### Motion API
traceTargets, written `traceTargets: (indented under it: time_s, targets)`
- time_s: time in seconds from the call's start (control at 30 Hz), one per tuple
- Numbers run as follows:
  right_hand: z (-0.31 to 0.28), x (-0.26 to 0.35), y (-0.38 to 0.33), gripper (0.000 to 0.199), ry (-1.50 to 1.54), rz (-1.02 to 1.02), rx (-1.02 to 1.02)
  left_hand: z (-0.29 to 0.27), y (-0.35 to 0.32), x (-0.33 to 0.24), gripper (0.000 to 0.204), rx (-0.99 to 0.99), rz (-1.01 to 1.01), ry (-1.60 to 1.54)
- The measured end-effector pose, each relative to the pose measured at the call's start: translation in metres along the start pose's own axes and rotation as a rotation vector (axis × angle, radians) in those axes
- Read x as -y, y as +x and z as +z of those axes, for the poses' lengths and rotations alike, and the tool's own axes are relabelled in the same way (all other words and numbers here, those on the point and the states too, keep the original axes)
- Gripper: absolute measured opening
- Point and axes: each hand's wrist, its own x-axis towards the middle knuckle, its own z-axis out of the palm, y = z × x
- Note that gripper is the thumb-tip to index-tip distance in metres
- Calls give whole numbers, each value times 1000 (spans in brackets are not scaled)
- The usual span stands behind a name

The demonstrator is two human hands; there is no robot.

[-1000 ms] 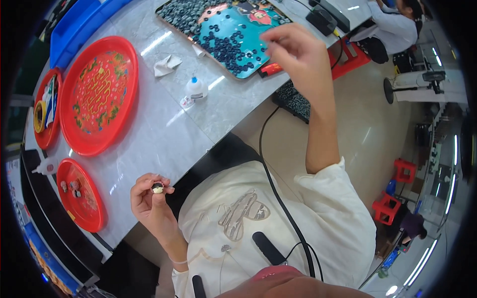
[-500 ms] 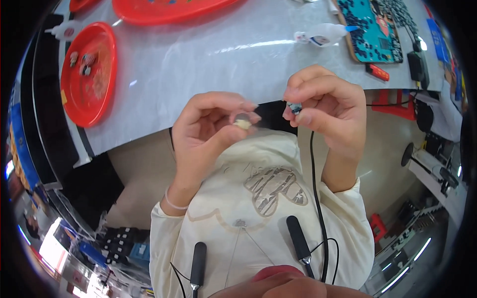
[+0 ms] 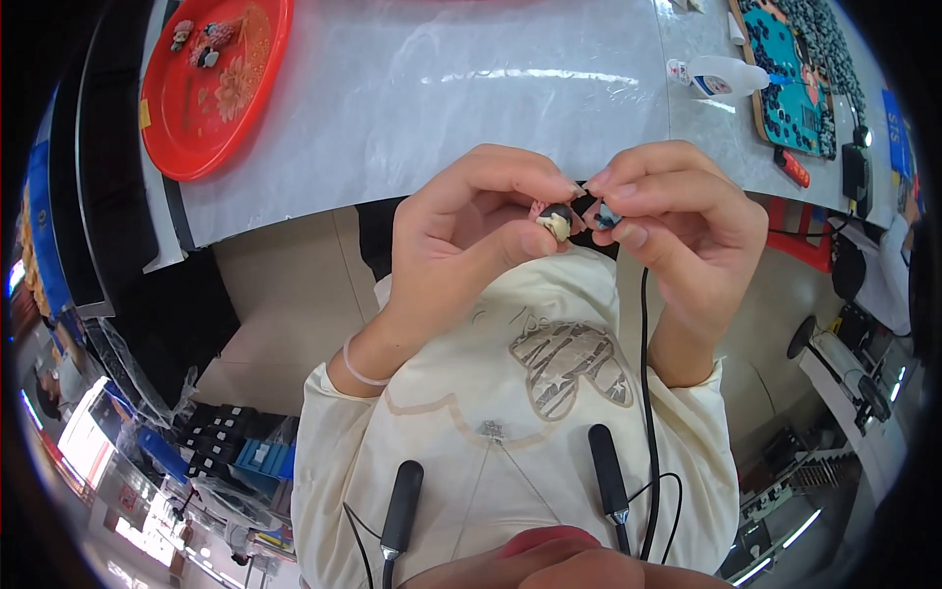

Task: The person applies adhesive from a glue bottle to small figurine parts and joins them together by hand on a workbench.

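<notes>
Pinched between the thumb and fingers of my left hand (image 3: 456,231) is a small doll-like figurine piece (image 3: 553,223), black, cream and pink. My right hand (image 3: 692,221) grips a tiny blue-grey and black piece (image 3: 606,217) by its fingertips. Both hands are closed and meet over my lap, just off the table's near edge. The two pieces sit very close together; whether they touch I cannot tell, as fingers cover part of each.
On the grey-white table (image 3: 392,128), a red plastic plate (image 3: 265,103) at the left carries several small figurines (image 3: 204,45). A white squeeze bottle (image 3: 724,77) with a blue tip lies at the right. Beyond it are a teal tray (image 3: 791,108) of small dark parts and a red object (image 3: 791,168).
My hands have come together from apart, the left one moving right with its figurine piece. The view has shifted, so the plate and bottle appear elsewhere in the picture.
</notes>
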Motion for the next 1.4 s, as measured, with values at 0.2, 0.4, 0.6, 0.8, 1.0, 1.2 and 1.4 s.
traceTargets:
  time_s: [0.2, 0.4, 0.6, 0.8, 1.0, 1.2, 1.4]
  targets:
    - [5, -6, 0, 23, -267, -250, -3, 1, 1, 1, 23, -47, 64, -96]
    - [11, -9, 0, 25, -191, -217, -70, 0, 0, 1, 25, -52, 62, -63]
    - [11, -7, -2, 19, -343, -327, -62, 3, -1, 3, 25, -87, 38, -58]
    - [10, -2, 3, 14, -502, -465, 7, 3, -1, 1, 29, -105, 83, 87]
    - [11, -3, 3, 14, -514, -396, -1, 1, -1, 2, 29, -125, 60, 78]
    - [14, -8, 3, 13, -490, -420, -22, -2, 1, 2, 26, -96, 36, 18]
    - [12, -15, 4, 15, -626, -523, -12, -4, 7, 1, 36, -77, -139, -217]
